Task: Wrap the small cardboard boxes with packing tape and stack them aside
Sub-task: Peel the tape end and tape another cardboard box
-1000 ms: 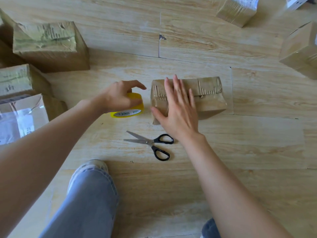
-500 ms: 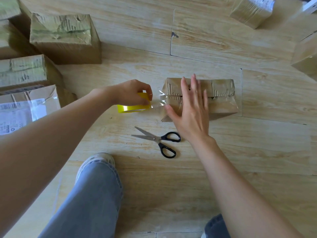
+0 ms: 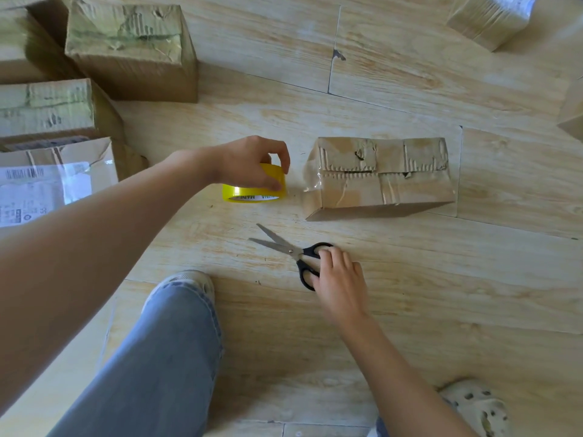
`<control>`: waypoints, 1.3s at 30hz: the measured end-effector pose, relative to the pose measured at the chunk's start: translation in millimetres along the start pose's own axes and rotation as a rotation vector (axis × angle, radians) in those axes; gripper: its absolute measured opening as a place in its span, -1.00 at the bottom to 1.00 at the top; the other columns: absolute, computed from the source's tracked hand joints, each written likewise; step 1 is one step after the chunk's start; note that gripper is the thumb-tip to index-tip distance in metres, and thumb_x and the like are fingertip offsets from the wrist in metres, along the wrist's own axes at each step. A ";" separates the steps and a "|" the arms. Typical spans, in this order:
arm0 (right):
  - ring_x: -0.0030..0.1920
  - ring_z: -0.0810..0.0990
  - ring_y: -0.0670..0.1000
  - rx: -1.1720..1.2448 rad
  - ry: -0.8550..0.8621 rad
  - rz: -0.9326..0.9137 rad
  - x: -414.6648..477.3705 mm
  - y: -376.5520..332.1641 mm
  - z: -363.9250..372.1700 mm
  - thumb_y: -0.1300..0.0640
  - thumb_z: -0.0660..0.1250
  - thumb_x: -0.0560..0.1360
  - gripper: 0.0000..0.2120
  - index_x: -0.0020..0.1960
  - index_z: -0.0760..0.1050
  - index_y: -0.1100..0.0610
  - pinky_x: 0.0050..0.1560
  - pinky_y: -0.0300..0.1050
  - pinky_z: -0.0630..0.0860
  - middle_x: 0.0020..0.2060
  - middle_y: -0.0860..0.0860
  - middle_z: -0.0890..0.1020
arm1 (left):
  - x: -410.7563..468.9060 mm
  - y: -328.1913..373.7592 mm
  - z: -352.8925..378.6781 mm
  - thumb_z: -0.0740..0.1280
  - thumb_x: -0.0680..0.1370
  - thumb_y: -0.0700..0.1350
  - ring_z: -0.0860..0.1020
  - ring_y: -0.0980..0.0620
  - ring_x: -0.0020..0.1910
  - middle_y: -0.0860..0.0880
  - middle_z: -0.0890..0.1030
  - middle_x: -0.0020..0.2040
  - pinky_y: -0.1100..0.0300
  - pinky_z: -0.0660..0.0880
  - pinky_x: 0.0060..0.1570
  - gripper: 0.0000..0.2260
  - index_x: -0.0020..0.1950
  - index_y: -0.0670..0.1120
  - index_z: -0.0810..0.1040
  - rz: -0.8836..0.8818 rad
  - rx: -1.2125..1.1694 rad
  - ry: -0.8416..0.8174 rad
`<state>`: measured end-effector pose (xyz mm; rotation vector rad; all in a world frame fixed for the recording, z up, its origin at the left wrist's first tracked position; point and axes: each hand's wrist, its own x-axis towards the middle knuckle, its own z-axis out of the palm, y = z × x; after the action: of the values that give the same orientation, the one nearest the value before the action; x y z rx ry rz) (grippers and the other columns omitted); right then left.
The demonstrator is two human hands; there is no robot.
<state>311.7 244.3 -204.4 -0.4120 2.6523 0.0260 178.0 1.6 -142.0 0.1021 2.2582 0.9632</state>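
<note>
A small cardboard box (image 3: 388,181) lies on the wooden floor in the middle, its top flaps creased and partly covered in clear tape. A strip of clear tape runs from its left end toward the yellow tape roll (image 3: 252,192). My left hand (image 3: 249,162) grips that roll from above, just left of the box. Black-handled scissors (image 3: 293,250) lie open on the floor in front of the box. My right hand (image 3: 340,279) rests on the scissor handles with its fingers curled over them.
Several taped boxes (image 3: 129,48) stand at the far left, one with a white shipping label (image 3: 38,187). More boxes (image 3: 492,17) sit at the far right. My jeans-clad leg (image 3: 157,357) and a pale clog (image 3: 476,408) are close below.
My right hand left the top of the box and came down onto the scissor handles. My left hand pulled the roll a little away from the box, stretching the tape.
</note>
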 end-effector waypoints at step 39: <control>-0.39 0.45 0.05 1.055 -0.096 0.252 14.2 -26.9 -76.5 -0.37 0.37 0.33 -0.41 -0.34 0.33 0.16 -0.21 -0.01 0.45 -0.45 0.10 0.47 | 26.4 19.3 21.2 0.03 0.16 0.65 0.48 0.00 -0.34 -0.03 0.46 -0.36 0.16 0.36 -0.31 -0.13 -0.28 -0.18 0.51 -0.201 0.068 0.127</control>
<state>274.3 208.0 -140.7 0.2679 2.2054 -1.1632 167.0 36.9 -154.4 -0.1574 2.3645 0.8062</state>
